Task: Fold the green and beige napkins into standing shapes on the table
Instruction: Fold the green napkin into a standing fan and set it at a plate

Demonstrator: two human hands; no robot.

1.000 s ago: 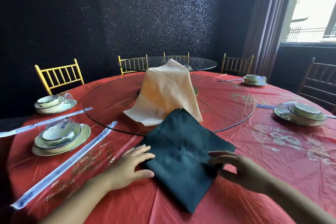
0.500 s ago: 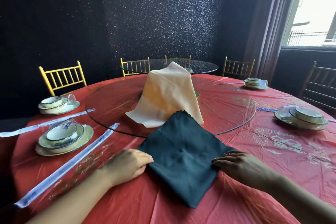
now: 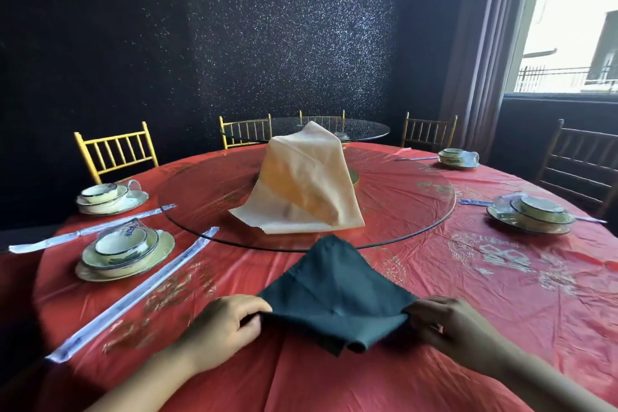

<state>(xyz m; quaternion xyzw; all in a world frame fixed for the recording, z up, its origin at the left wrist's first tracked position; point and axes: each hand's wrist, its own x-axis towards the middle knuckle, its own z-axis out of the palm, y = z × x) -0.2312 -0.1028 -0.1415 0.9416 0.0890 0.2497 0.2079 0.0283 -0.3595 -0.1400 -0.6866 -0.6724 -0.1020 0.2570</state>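
A dark green napkin (image 3: 334,291) lies on the red tablecloth (image 3: 468,328) in front of me, its far corner pointing at the glass turntable. My left hand (image 3: 222,328) pinches its left corner and my right hand (image 3: 448,328) pinches its right corner. The near part of the cloth is lifted and sags in a fold between them. A beige napkin (image 3: 307,187) is draped in a tall peak on the glass turntable (image 3: 418,211), with one edge spread flat towards me.
Place settings of stacked bowls and plates sit at the left (image 3: 123,251), far left (image 3: 107,197), right (image 3: 531,211) and far right (image 3: 456,157). Wrapped chopsticks (image 3: 133,294) lie diagonally at my left. Gold chairs (image 3: 115,150) ring the table. A window is at the upper right.
Both hands went from resting flat beside the green napkin to pinching its side corners. The near half of the cloth has been pulled up off the table.
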